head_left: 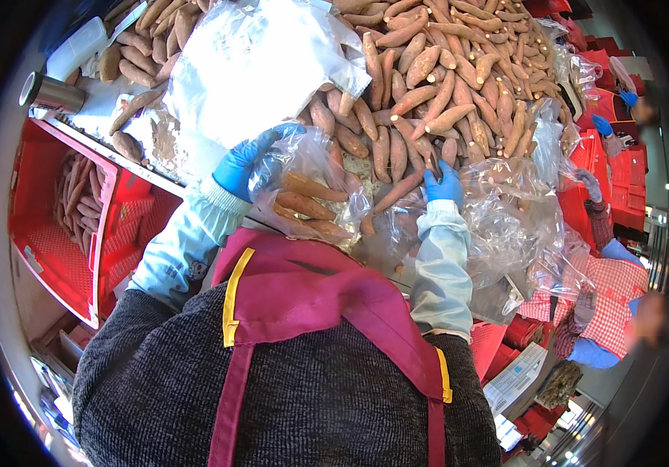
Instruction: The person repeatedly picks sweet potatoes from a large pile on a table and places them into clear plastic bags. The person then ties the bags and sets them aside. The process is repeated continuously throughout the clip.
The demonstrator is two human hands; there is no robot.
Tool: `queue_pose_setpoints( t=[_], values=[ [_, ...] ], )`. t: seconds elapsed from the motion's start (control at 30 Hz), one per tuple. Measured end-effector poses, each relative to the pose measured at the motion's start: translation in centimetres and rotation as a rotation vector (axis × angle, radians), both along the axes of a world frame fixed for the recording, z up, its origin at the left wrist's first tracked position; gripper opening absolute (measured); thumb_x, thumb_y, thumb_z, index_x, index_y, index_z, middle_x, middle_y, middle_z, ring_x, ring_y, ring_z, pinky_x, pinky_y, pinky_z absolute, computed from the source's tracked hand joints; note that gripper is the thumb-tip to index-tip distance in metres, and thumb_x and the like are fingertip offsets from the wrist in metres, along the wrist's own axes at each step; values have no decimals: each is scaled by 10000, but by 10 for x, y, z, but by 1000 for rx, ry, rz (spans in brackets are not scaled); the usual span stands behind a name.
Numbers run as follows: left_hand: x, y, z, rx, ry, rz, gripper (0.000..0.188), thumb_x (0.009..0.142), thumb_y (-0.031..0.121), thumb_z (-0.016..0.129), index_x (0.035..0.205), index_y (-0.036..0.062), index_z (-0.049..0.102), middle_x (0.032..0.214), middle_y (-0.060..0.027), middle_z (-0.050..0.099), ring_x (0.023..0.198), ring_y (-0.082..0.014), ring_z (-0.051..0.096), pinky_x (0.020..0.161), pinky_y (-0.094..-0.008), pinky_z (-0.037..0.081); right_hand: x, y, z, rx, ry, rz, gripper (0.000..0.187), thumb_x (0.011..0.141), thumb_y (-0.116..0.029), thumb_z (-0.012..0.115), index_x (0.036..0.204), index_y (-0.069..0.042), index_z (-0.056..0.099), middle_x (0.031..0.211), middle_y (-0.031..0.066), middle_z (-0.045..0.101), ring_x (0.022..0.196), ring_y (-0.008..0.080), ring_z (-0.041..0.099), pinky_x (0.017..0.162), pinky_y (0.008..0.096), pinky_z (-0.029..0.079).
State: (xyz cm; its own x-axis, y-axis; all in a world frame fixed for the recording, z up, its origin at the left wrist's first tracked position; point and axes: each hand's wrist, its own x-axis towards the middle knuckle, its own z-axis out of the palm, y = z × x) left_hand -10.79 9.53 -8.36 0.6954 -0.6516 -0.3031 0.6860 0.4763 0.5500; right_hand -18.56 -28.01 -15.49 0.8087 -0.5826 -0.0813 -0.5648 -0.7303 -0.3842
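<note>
My left hand (pixel 250 165), in a blue glove, grips the rim of a clear plastic bag (pixel 356 204). Several sweet potatoes (pixel 303 204) lie inside that bag, close in front of my apron. To the right, my gloved right hand (pixel 445 187) reaches to the near edge of a big heap of sweet potatoes (pixel 459 62). Its thumb and fingers close around the end of one slim sweet potato (pixel 425 149), partly hidden by the glove. Another long sweet potato (pixel 399 192) lies just left of this hand.
A stack of white plastic sheets or bags (pixel 249 62) covers part of the heap. Loose clear bags (pixel 509 210) lie right of my right hand. A metal cup (pixel 52 92) stands at the table's left, above a red crate (pixel 54 226) holding sweet potatoes. Co-workers (pixel 599 300) are at the right.
</note>
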Motion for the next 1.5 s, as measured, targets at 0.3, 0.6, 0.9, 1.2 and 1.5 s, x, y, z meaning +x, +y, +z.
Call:
queue_pose_setpoints(
  t=[0.3, 0.6, 0.9, 1.2, 1.5],
  values=[
    [-1, -3, 3, -17, -19, -43, 414, 822, 309, 501, 1137, 41, 477, 528, 31, 447, 410, -59, 358, 407, -196, 270, 77, 11, 1, 226, -625, -193, 793, 613, -417, 689, 1210, -10, 362, 897, 163, 587, 824, 282, 568, 761, 347, 438],
    [-1, 6, 0, -7, -41, -2, 561, 795, 361, 516, 1213, 13, 377, 486, 16, 435, 380, -75, 346, 417, -206, 260, 68, 33, 20, 716, -479, 28, 290, 697, -65, 545, 976, 9, 509, 818, 54, 553, 741, 126, 511, 638, 243, 421],
    [4, 4, -5, -38, -10, 21, 486, 813, 307, 500, 1188, 13, 405, 509, 14, 440, 396, -65, 359, 412, -192, 270, -32, 130, 15, 484, -310, 300, 546, 629, -101, 734, 1106, -19, 482, 907, 14, 517, 671, 59, 467, 605, 173, 394],
    [2, 9, 18, 134, -78, -35, 449, 813, 292, 493, 1147, -6, 448, 514, 22, 433, 400, -61, 349, 412, -196, 254, -53, 142, 13, 1079, -377, -37, 125, 732, -24, 523, 854, -12, 548, 686, 47, 536, 530, 109, 485, 468, 218, 395],
    [-12, 51, 67, 30, -416, 140, 337, 753, 204, 584, 955, -63, 551, 740, -123, 591, 452, -113, 493, 438, -206, 386, -64, 94, 125, 1646, -488, 278, 142, 800, -125, 492, 874, -3, 502, 606, 34, 488, 378, 66, 350, 349, 195, 282]
  ],
)
